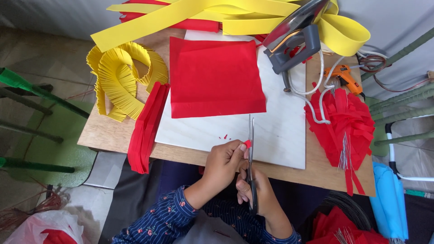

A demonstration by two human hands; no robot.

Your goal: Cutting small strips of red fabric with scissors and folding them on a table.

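Scissors meet a red scrap at the counter edge.
Left hand pinches the small red paper piece; the right hand, grip closed on the steel scissors, points their blades away, alongside it.

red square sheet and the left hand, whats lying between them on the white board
In the head view, between the red square sheet and the left hand the white board is bare except for a few tiny red paper scraps and the scissors' blade tips.
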